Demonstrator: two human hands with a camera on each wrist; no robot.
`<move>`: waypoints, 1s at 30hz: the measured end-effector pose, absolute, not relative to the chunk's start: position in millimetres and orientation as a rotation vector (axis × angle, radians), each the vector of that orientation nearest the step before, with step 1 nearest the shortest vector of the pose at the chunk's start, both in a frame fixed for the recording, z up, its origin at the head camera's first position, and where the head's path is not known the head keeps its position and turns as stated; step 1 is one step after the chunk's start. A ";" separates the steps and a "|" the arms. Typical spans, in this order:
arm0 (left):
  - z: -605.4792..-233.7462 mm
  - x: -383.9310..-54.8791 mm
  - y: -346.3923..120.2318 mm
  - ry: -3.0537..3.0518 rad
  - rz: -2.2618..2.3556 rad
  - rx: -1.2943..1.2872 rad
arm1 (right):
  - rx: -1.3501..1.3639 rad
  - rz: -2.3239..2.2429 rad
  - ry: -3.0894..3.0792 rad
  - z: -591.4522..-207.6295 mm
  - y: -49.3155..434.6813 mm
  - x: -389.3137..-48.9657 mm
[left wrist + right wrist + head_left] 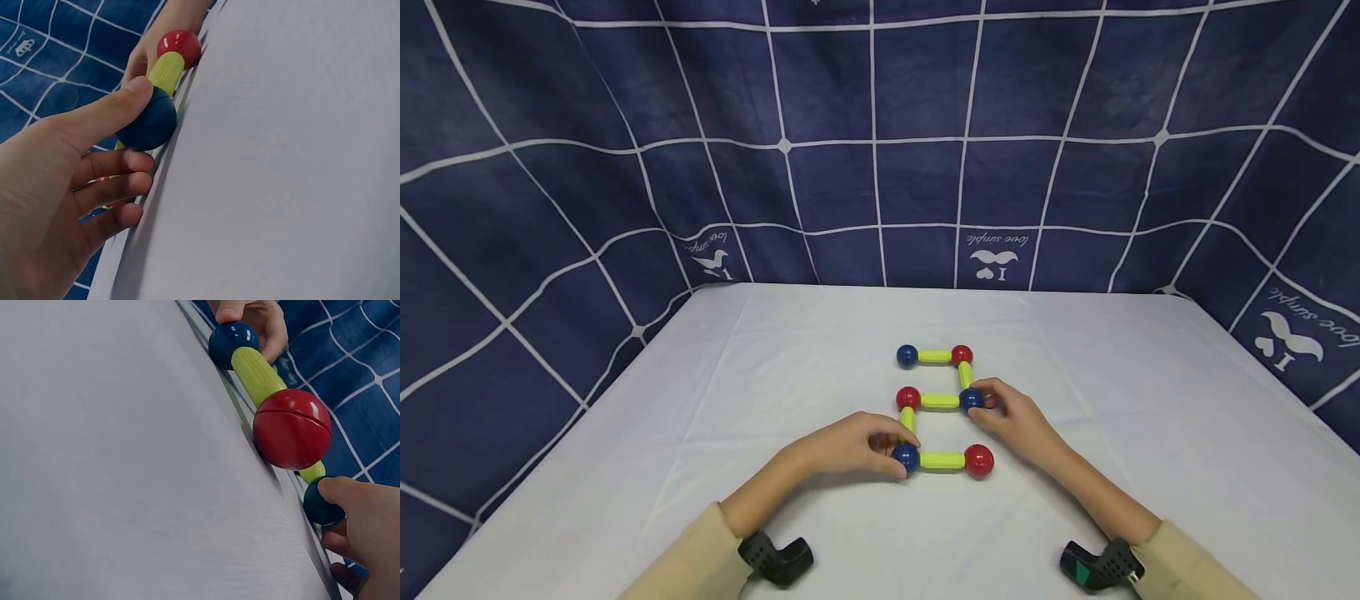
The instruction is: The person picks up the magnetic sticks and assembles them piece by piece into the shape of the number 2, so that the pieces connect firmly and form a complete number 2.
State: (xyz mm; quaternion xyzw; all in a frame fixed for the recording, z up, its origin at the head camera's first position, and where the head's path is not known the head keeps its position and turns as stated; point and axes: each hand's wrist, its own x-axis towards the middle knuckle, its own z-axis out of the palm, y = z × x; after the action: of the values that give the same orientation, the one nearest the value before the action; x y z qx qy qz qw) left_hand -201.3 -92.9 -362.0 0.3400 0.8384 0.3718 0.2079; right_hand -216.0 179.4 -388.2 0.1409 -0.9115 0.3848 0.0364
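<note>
On the white table lies a zigzag chain of red and blue balls joined by yellow-green rods. My left hand (853,444) pinches the near-left blue ball (906,457) between thumb and fingers. From that ball a rod (942,461) runs right to a red ball (979,461). My right hand (1018,421) pinches the blue ball (971,400) at the middle right, whose rod (940,402) leads left to another red ball (907,398). At the far end sit a red ball (962,356) and a blue ball (907,357), linked by a rod (935,356).
The white cloth-covered table (760,350) spreads out around the chain. Behind and beside it hangs a dark blue curtain (917,183) with white grid lines. Black devices are strapped at the left wrist (777,560) and the right wrist (1101,567).
</note>
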 end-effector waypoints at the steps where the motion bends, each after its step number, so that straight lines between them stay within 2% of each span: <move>1: -363.8 -202.4 -92.9 2.346 1.048 0.941 | 0.432 1.178 -2.798 -388.3 179.6 -217.9; 10: -378.9 -209.8 -90.1 2.420 1.170 0.916 | 0.399 1.189 -2.786 -390.3 181.0 -228.1; 30: -377.0 -209.1 -86.6 2.403 1.180 0.953 | 0.397 1.193 -2.794 -392.2 184.0 -230.3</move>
State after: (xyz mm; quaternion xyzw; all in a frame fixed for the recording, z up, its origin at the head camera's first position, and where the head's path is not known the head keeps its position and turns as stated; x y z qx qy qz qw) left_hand -209.1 -86.6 -377.0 0.3315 0.8363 0.4104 0.1493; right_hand -230.3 184.0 -392.2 0.1295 -0.9113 0.3890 0.0386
